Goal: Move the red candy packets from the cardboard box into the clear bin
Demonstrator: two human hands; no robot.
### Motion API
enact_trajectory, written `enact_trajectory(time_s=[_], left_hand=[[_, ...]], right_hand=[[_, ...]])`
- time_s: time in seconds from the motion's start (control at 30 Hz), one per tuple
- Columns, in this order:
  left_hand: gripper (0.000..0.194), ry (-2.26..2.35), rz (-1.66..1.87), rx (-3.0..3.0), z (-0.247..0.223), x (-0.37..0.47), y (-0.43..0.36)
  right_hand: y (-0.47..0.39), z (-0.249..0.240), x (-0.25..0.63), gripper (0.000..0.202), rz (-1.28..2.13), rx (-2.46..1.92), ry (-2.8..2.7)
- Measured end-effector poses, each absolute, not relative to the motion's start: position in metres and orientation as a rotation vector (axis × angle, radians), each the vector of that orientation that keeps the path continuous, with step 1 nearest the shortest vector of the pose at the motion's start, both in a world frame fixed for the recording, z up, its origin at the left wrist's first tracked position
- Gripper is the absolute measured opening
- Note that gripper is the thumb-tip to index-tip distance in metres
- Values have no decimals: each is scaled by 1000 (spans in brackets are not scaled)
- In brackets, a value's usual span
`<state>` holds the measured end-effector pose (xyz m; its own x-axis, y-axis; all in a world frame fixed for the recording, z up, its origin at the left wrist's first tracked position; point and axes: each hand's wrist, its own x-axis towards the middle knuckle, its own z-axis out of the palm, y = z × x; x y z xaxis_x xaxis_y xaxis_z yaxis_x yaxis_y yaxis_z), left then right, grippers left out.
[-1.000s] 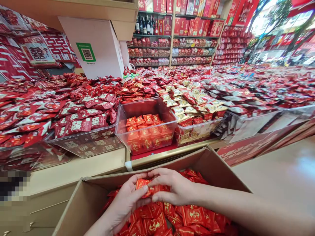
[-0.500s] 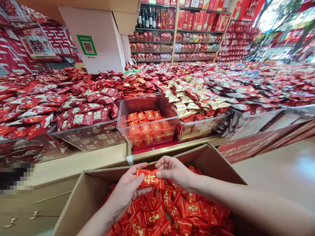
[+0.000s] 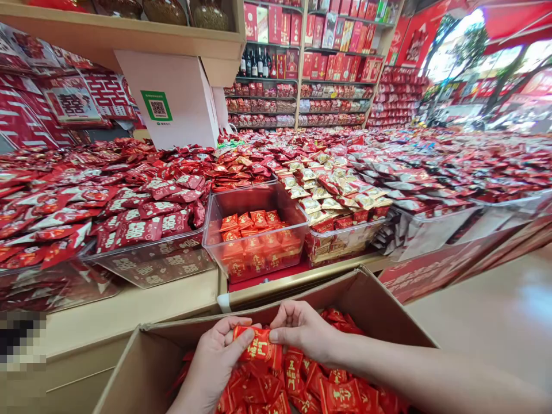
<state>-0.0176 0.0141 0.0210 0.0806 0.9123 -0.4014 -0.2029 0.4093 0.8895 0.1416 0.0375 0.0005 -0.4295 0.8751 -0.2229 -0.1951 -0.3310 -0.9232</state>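
Between my two hands is a red candy packet (image 3: pixel 262 349) with gold characters. My left hand (image 3: pixel 221 357) is closed on its left end, the thumb across the front. At the right end, the thumb and fingers of my right hand (image 3: pixel 302 333) pinch the packet's edge. Both hands are over an open cardboard box (image 3: pixel 164 345) full of loose red packets (image 3: pixel 340 395) of the same look. Beyond the box stands a clear plastic bin (image 3: pixel 259 265), partly filled with similar red packets (image 3: pixel 252 244) laid in rows.
Heaped bins of dark red packets (image 3: pixel 142 227) stand left of the clear bin, and gold-and-white packets (image 3: pixel 323 204) to its right. A white box with a QR code (image 3: pixel 185 98) stands behind. Shelves of bottles and red boxes (image 3: pixel 276 57) line the back.
The view has tilted upward, so the hands and box appear lower. Both hands still grip the packet, which looks turned slightly. The left fingers under it have drawn in.
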Motion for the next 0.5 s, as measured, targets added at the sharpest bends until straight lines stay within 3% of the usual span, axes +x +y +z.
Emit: enact_trajectory(time_s=[0.13,0.33,0.5], left_hand=[[33,1186,992,722,21,-20,17],[35,1262,968,756,21,-21,17],[40,1233,948,701,23,-20,13]], right_hand=[[40,3,143,31,1718,-1024,-1376],[36,28,158,33,485,-536,-2579],[32,34,157,19,-111,-441,-2743]])
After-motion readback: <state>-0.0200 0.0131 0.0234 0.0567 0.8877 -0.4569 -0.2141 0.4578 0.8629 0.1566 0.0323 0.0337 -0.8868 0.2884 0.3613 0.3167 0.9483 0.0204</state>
